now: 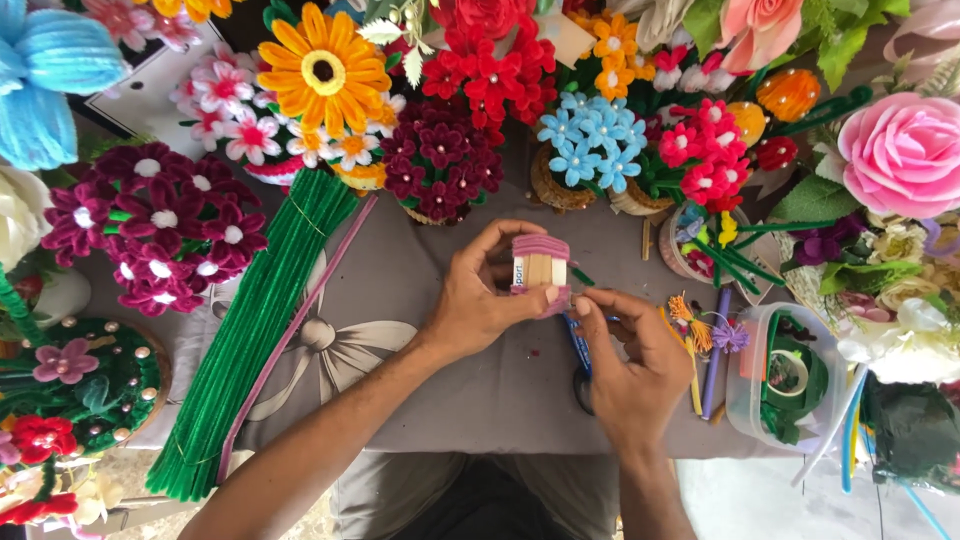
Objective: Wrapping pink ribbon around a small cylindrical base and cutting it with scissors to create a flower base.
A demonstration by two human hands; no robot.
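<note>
**A:** What is the left hand (478, 300) doing?

**B:** It is curled around a small block of pale wooden sticks wound with pink fuzzy pipe cleaner (540, 268). The thumb sits under the lower edge and the fingers arch over the top, so the hand is closed on it, holding it upright above the grey cloth-covered table (420, 290).

**A:** And the right hand (632, 365)?

**B:** It is just beside and below that block, fingers bent and pinched together at the block's lower right corner, where the pink winding ends. Whether it grips the pipe cleaner's loose end or only touches it, I cannot tell. Blue-handled scissors (578, 355) lie on the table partly under this hand.

**A:** Where does the block sit on the whole?

**B:** Near the middle of the table, in front of the person, held between both hands.

**A:** What surrounds it?

**B:** To the left lies a long bundle of green pipe cleaners (255, 335), with a single pink one along its right side. Beyond the hands stand pots of pipe-cleaner flowers: a maroon cluster (440, 160), a light blue cluster (595, 135), a big orange-and-yellow daisy (322, 70). To the right is a clear plastic tub with green tape rolls (785, 385).
</note>
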